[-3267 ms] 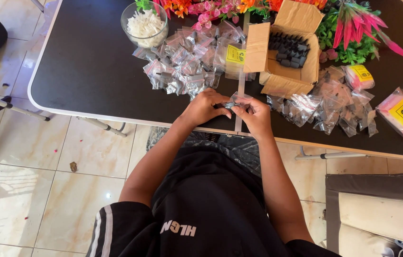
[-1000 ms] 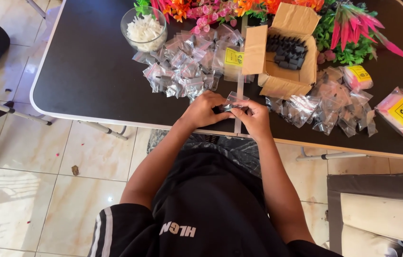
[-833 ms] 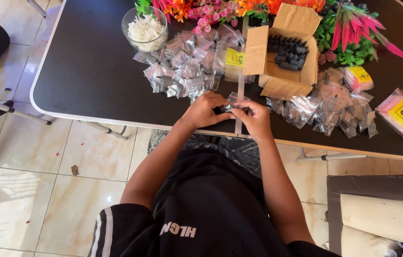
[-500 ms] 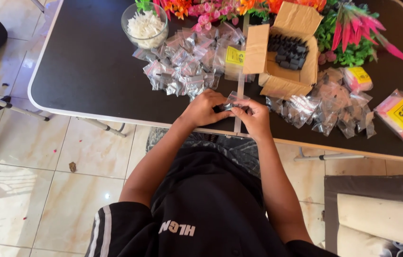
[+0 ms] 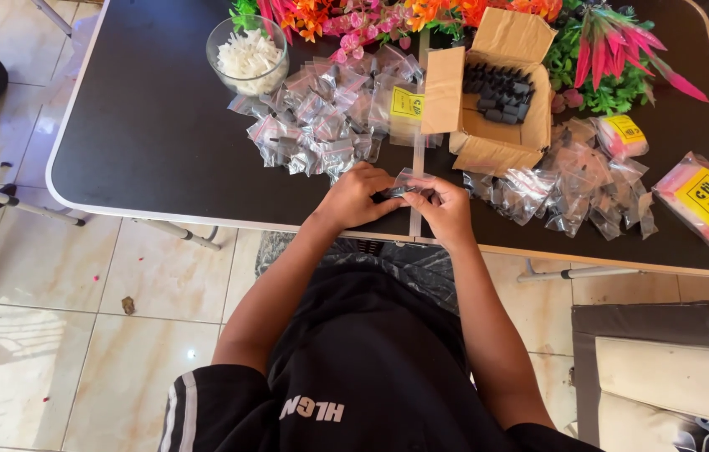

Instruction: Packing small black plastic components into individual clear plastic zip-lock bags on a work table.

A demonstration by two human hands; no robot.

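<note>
My left hand (image 5: pixel 360 196) and my right hand (image 5: pixel 442 206) meet at the near edge of the black table (image 5: pixel 162 142), both pinching one small clear plastic bag (image 5: pixel 405 182) with a dark piece inside. A pile of filled clear bags (image 5: pixel 321 117) lies just beyond my left hand. An open cardboard box (image 5: pixel 496 92) with several black parts stands beyond my right hand. Another heap of small bags (image 5: pixel 568 188) lies to the right of my right hand.
A glass bowl of white pieces (image 5: pixel 247 55) stands at the back left. Artificial flowers (image 5: pixel 614 59) line the far edge. Pink packets with yellow labels (image 5: pixel 704 197) lie at the right. A dark cushioned seat (image 5: pixel 664 368) is at the lower right, tiled floor at the left.
Both hands stay together on the small bag at the table edge, with only slight finger movement. The view shifts a little.
</note>
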